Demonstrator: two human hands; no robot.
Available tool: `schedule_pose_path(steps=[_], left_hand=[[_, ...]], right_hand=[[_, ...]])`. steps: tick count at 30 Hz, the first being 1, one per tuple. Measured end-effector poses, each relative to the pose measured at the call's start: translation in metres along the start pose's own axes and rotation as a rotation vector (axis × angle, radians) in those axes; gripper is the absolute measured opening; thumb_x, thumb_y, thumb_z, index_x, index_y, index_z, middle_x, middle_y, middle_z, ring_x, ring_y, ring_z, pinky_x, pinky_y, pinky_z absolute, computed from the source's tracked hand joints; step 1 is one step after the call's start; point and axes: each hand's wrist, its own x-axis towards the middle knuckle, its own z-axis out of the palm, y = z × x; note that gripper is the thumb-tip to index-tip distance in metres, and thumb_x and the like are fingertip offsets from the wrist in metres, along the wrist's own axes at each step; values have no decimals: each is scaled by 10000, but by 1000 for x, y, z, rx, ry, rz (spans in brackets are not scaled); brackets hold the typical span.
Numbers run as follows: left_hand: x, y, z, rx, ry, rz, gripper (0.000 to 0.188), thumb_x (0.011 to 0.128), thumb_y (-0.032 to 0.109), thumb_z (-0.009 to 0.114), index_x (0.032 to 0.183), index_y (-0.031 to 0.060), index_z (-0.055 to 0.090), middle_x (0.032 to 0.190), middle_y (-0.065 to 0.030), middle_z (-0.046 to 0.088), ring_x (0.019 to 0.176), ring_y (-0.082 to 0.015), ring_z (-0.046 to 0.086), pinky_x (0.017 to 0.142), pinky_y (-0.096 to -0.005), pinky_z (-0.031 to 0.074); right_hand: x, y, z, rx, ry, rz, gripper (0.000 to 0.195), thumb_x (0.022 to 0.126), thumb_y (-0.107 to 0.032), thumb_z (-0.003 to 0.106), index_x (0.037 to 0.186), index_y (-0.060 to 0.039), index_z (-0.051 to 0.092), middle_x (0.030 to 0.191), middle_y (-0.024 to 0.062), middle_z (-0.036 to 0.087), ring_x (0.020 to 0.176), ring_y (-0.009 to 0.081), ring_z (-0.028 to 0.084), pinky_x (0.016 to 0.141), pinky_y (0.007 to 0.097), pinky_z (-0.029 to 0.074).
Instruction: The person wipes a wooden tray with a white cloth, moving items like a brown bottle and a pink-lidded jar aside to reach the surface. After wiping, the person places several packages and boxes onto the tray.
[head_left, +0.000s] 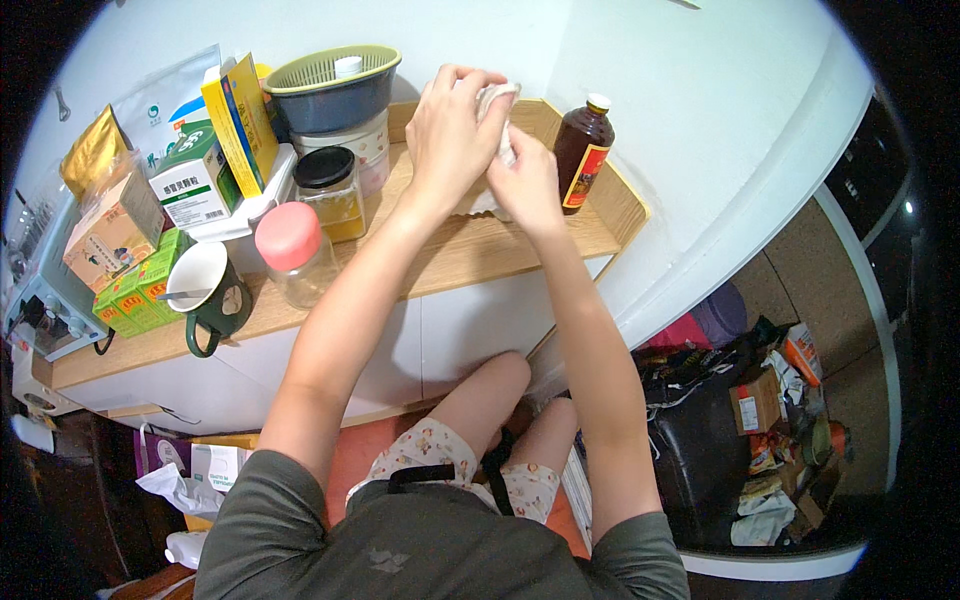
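My left hand (450, 135) and my right hand (529, 180) meet above the wooden top of a cabinet, near its right end. Between them is a crumpled white cloth or paper wipe (496, 97), gripped by the fingers of both hands; whether anything is wrapped in it cannot be seen. Under my hands, partly hidden, a pale sheet or cloth (480, 199) lies on the wood. Just right of my right hand stands a dark brown bottle (586, 142) with a white cap and a red label. A square glass jar (341, 206) with a black lid is left of my left forearm.
On the cabinet top (450, 259) stand a pink-lidded jar (289, 240), a dark green mug (217, 289) with a spoon, medicine boxes (196, 180) and a colander in a basin (334, 97). A raised wooden rim (619, 199) edges the right end. Bags and boxes lie low at right.
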Motion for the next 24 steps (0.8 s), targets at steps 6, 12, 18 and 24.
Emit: schedule_pose_path(steps=[6,12,18,24], left_hand=[[-20,-17,-5,-329,-228,-145,727,839,369,663,1383,-27,386,1350,-232,430,1152,-330,556,984,-417,449],[-77,-6,-35,-77,-342,-18,784,776,293,711,1432,41,364,1310,-232,514,1186,-375,532,969,-454,443],[-78,-19,-47,-91,-343,19,688,832,188,689,1416,3,375,1360,-280,485,1197,-411,527,1021,-433,417],[-101,-26,-89,-11,-645,282,524,845,179,659,1300,-29,505,1343,-250,504,1195,-389,531,1030,-412,421]], right_hand=[[8,19,-15,467,-65,298,424,939,-367,604,812,31,672,676,27,625,629,87,542,569,288,424],[-3,-7,-19,1054,33,489,283,893,-208,679,1092,-21,607,1005,85,675,897,178,667,784,312,532],[45,-5,6,924,164,354,226,912,-201,638,1000,6,622,955,93,676,832,161,656,716,307,520],[70,96,70,328,245,418,235,859,-93,476,935,72,624,959,222,657,950,302,625,840,409,461]])
